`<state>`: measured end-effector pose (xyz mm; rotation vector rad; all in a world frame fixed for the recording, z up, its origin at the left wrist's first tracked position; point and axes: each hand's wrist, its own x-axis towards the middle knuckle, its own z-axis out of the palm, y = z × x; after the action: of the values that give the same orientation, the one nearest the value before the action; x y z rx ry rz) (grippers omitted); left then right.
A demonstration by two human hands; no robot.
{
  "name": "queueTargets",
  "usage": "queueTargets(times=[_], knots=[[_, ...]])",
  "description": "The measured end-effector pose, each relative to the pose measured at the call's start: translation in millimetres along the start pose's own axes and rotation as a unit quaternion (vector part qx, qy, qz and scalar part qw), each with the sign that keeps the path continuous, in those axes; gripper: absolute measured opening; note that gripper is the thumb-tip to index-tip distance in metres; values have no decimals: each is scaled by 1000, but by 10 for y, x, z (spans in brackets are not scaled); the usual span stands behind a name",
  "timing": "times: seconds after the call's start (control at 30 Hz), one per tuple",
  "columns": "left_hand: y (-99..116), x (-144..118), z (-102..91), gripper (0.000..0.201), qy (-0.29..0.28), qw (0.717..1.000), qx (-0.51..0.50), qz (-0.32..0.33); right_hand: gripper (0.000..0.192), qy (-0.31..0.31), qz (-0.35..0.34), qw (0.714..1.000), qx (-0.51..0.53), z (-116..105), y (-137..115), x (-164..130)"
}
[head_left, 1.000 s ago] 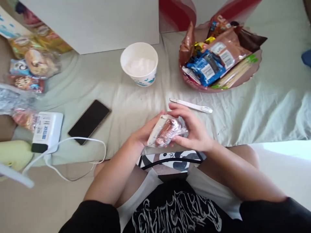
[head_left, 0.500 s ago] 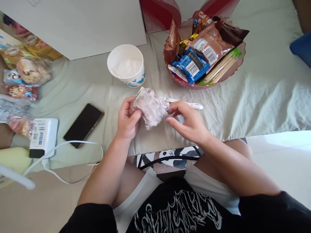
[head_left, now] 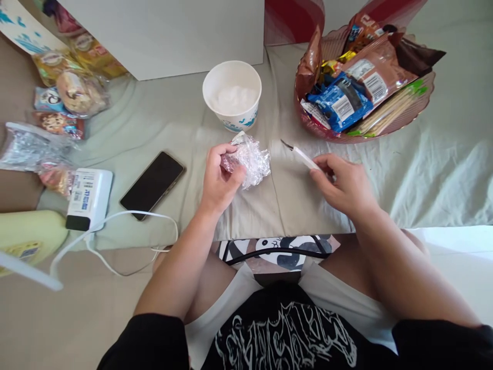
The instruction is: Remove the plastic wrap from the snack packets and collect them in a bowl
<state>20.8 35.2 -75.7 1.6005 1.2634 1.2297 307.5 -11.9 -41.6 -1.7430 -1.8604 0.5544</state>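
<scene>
My left hand [head_left: 220, 180] is closed around a crumpled bundle of clear plastic wrap [head_left: 252, 162]; what lies inside the wrap cannot be made out. My right hand [head_left: 342, 185] pinches a slim white utility knife [head_left: 305, 156], its dark, narrow blade pointing up and left toward the bundle but apart from it. Just beyond the bundle stands a white paper cup [head_left: 233, 95] with a blue pattern and something whitish inside.
A pink scalloped bowl [head_left: 400, 126] full of snack packets and green-ended sticks stands at the far right. To the left lie a phone [head_left: 153, 184], a white charger [head_left: 89, 198] with a looping cable, and wrapped snacks [head_left: 79, 95]. A large white box [head_left: 173, 36] stands behind.
My right hand has picked up the utility knife from the cloth and moved right, away from the bundle. My left hand keeps hold of the plastic wrap. The view has shifted left.
</scene>
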Motion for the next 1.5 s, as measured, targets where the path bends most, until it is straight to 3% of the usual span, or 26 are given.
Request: queueTargets(times=[0.13, 0.23, 0.53, 0.67, 0.83, 0.97, 1.1, 1.2, 1.27, 1.33, 1.43, 1.5], knots=[[9, -35, 57, 68, -36, 997, 54, 41, 21, -71, 6, 989, 128, 28, -301, -60], [-6, -49, 99, 77, -55, 995, 60, 49, 23, -89, -13, 982, 169, 65, -442, -67], [-50, -42, 165, 90, -46, 997, 36, 41, 32, -85, -33, 983, 156, 97, -423, -90], [-96, 3, 147, 91, -9, 1000, 6, 24, 35, -87, -48, 989, 112, 104, -439, -81], [-192, 154, -53, 87, 78, 996, -50, 3, 35, -102, -54, 989, 97, 66, -430, -72], [-156, 174, -113, 73, 88, 992, -90, -31, 27, -9, -29, 998, 50, 27, -303, -45], [-3, 23, 11, 78, 34, 998, -57, 0, 27, 77, -29, 995, -49, 81, -127, 3], [103, -86, 41, 62, -55, 998, 11, 15, 26, 76, -25, 991, -103, 150, -38, 20], [137, -110, 3, 55, -56, 995, 66, 39, 27, 85, -15, 988, -131, 184, -14, 20], [149, -106, -40, 62, -42, 990, 100, 86, 29, 100, -12, 984, -144, 205, -20, 16], [171, -104, -34, 80, -94, 975, 123, 162, 34, 93, -48, 987, -118, 228, -72, 10], [202, -120, 12, 68, -114, 964, 154, 183, 35, 70, -94, 990, -84, 244, -115, 6]])
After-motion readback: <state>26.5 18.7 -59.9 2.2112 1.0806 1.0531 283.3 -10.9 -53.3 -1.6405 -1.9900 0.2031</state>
